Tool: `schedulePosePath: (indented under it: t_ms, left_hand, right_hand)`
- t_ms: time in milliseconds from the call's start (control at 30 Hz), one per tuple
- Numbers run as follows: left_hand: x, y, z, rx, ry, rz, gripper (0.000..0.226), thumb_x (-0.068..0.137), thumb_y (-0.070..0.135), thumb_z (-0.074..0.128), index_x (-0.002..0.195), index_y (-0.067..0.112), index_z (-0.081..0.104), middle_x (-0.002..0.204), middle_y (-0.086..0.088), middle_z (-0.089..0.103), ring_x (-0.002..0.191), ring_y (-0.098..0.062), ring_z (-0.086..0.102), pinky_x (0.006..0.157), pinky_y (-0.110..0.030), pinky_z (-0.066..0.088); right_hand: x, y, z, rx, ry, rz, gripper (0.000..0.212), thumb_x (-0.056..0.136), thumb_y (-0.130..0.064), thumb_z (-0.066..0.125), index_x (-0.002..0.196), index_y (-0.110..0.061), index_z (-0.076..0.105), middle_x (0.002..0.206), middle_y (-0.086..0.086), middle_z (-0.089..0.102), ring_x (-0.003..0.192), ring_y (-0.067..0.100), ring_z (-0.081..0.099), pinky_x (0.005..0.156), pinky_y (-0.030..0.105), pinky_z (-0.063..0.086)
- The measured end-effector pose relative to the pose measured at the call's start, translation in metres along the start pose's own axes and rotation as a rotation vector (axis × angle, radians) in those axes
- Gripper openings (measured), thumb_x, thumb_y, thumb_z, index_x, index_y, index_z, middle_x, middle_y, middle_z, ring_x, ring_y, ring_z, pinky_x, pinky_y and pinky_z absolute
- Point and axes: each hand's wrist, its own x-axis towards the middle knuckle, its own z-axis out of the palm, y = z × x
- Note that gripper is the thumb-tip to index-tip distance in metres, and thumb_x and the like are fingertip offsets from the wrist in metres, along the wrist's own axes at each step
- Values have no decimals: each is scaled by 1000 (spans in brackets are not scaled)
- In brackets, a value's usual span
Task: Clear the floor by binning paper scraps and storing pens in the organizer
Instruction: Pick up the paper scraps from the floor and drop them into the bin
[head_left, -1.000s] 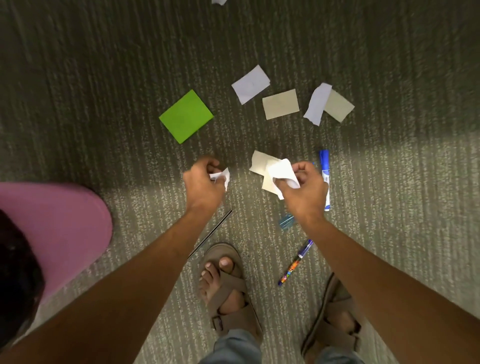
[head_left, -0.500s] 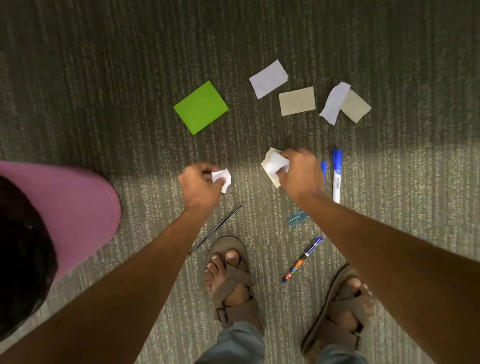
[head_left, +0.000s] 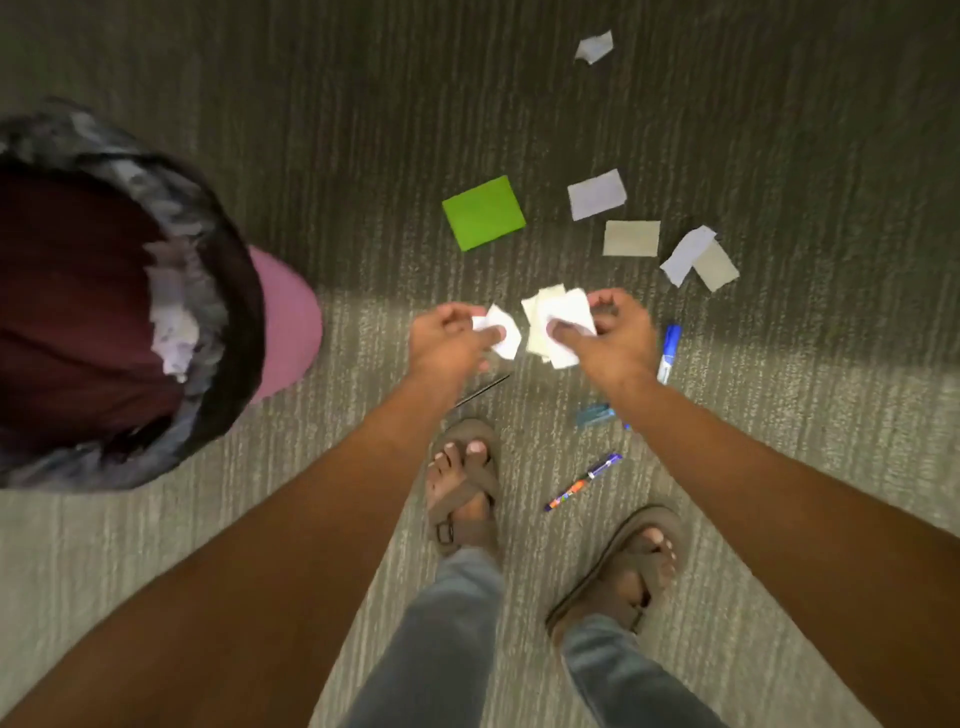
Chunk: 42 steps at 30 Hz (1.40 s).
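Pink bin (head_left: 291, 322): black-lined, at the far left, well apart from both hands.
Left hand (head_left: 447, 343): fingers pinched on a small white scrap (head_left: 501, 332); nearer the bin.
Right hand (head_left: 613, 338): fingers closed on several white scraps (head_left: 558, 322).
Coming move: judged a carry leftward to the bin.

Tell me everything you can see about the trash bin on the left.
The trash bin is round with a pink body, lined with a dark bag whose gathered, crinkled edge folds over the rim. It stands upright on the grey carpet at the left edge of the view, partly cut off and somewhat blurred. Its inside looks dark maroon, and pale paper scraps already lie against the inner right side. Neither hand touches it.
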Motion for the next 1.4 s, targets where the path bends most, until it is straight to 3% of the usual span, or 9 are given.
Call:
schedulePosePath:
  t_ms: [233, 400, 500, 633, 767, 833, 967, 1133, 1400]
  left_hand:
    - [-122, 44, -97, -569, 58, 40, 23, 80, -9, 66, 88, 11, 58, 69, -1, 74, 51, -11, 64, 40, -20, 47]
    - [-165, 65, -203, -627, 373, 192, 23, 77, -5, 71, 86, 13, 61, 71, 1, 73, 55, -11, 65, 40, -20, 46]
    - [-156, 75, -246, -644, 476, 166, 23, 79, -4, 70, 97, 5, 58, 80, -11, 69, 50, -8, 65, 41, -18, 49]
    - [-137, 72, -277, -742, 495, 54, 51, 81, 8, 73, 124, -6, 50, 105, -21, 67, 84, -22, 67, 71, -26, 55]
    - [-146, 46, -277, -741, 555, -3, 56, 79, 17, 77, 125, 2, 49, 108, -15, 67, 99, -22, 67, 88, -33, 54]
    - [-154, 32, -270, -734, 532, -10, 45, 80, 15, 75, 117, 3, 54, 111, -18, 68, 102, -27, 68, 90, -37, 55]
    - [-162, 25, -249, -651, 409, -20, 35, 87, 12, 67, 116, -3, 56, 104, -19, 71, 90, -29, 72, 71, -38, 60]
    - [-159, 49, -207, -432, 214, -10, 35, 85, 14, 69, 112, -6, 58, 85, -13, 71, 70, -21, 69, 54, -30, 58]
    - [-159, 73, -96, -174, -2, -33, 24, 84, 3, 68, 103, -4, 56, 81, -18, 65, 58, -17, 62, 42, -24, 51]
  right_hand:
    - [-112, -86, 43, 299, -219, 46, 33, 75, 1, 78, 102, -6, 60, 95, 11, 72, 68, 6, 68, 66, 24, 58]
    - [-173, -154, 122, 227, -409, -25, 28, 73, -7, 82, 93, -10, 63, 91, 10, 76, 74, 16, 71, 67, 29, 60]
    - [-191, -180, 170, 114, -439, -83, 35, 71, -16, 86, 97, -8, 64, 90, 9, 76, 75, 18, 72, 68, 30, 59]
    - [-195, -186, 204, -81, -299, -70, 37, 68, -25, 86, 94, -16, 61, 83, -2, 72, 77, 14, 70, 72, 27, 57]
    - [-185, -168, 179, -235, -203, -24, 29, 72, -21, 81, 90, -20, 59, 75, -8, 68, 67, 7, 61, 65, 10, 43]
    - [-173, -161, 151, -343, -175, 7, 23, 73, -21, 80, 87, -21, 62, 68, -14, 63, 62, 1, 57, 60, 10, 42]
    - [-144, -154, 100, -446, -100, 50, 18, 74, -19, 77, 91, -16, 70, 77, 0, 69, 81, 21, 66, 87, 33, 54]
    - [-120, -141, 51, -352, -44, 97, 14, 76, -15, 75, 85, -19, 66, 85, 7, 74, 88, 25, 68, 93, 39, 53]
    - [-83, -104, -21, -151, -55, 146, 24, 76, -1, 72, 71, -20, 58, 56, -8, 54, 55, 7, 50, 63, 23, 43]
